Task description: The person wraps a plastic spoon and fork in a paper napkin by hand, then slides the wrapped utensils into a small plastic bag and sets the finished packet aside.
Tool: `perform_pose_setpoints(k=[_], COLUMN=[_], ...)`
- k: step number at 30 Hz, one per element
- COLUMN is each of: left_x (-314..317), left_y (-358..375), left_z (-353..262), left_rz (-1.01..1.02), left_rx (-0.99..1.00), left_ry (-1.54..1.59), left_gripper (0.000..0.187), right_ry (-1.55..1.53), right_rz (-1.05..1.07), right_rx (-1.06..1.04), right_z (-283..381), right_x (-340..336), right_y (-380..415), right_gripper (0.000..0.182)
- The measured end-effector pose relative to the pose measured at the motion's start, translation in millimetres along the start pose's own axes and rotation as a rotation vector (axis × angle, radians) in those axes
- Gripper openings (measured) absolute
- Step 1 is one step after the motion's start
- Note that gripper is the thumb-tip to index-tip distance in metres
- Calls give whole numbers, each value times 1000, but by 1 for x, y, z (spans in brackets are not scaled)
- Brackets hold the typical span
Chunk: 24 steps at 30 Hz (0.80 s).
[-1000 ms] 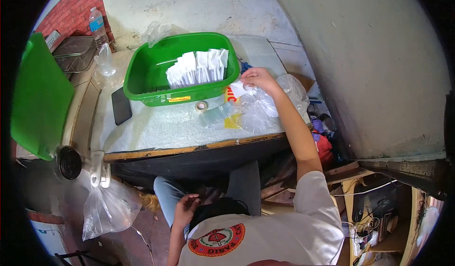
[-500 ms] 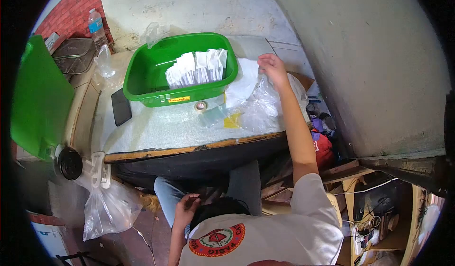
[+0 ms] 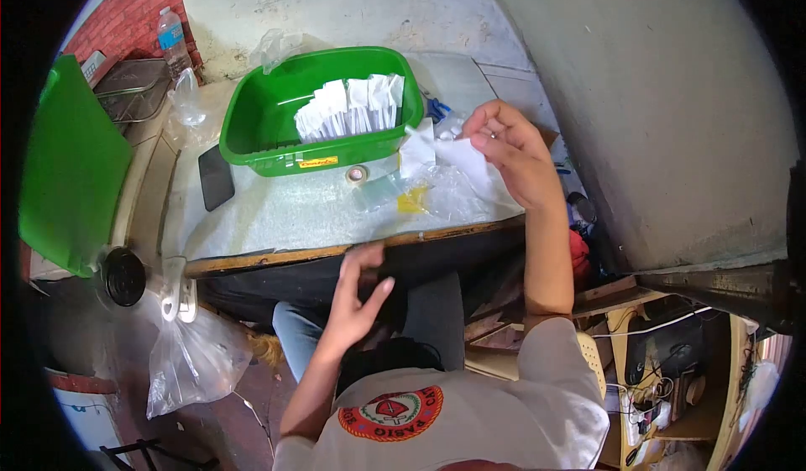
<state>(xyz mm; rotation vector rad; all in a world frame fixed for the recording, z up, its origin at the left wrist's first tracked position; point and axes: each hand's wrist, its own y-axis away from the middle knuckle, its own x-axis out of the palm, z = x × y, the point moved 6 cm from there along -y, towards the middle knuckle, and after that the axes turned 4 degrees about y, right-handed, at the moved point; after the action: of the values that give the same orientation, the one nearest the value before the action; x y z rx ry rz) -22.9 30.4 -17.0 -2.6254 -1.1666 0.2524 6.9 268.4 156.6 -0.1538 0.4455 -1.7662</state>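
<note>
My right hand (image 3: 514,148) pinches a white sheet (image 3: 470,164) above the right part of the table. My left hand (image 3: 359,299) is raised near the table's front edge, with its fingers apart and nothing in it. A green basin (image 3: 260,164) holds a row of folded white papers (image 3: 353,108). Just in front of the basin lie a roll of tape (image 3: 357,174) and a clear plastic piece with a yellow patch (image 3: 411,200). Another white paper (image 3: 416,154) lies beside the basin's right corner.
A black phone (image 3: 216,179) lies left of the basin. Farther back are a water bottle (image 3: 173,41), a metal tray (image 3: 134,93) and a knotted plastic bag (image 3: 186,102). Blue-handled scissors (image 3: 437,108) lie behind the papers. A clear bag (image 3: 195,362) hangs at the table's left front.
My right hand has come nearer, lifting the white sheet off the table and uncovering the scissors. My left hand has risen from my lap toward the table edge. The plastic at the right has shifted.
</note>
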Motion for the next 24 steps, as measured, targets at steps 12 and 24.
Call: perform_pose_setpoints(k=[12, 24], left_x=[91, 112], left_y=[-55, 9], left_z=[-32, 13], left_rz=[563, 788], left_rx=[-185, -456], left_ry=[945, 1144], left_gripper=[75, 63], right_ry=[-572, -706], right_rz=[142, -89], right_rx=[213, 38], right_z=[-11, -31], right_x=[15, 38], right_y=[48, 111], right_gripper=[15, 13])
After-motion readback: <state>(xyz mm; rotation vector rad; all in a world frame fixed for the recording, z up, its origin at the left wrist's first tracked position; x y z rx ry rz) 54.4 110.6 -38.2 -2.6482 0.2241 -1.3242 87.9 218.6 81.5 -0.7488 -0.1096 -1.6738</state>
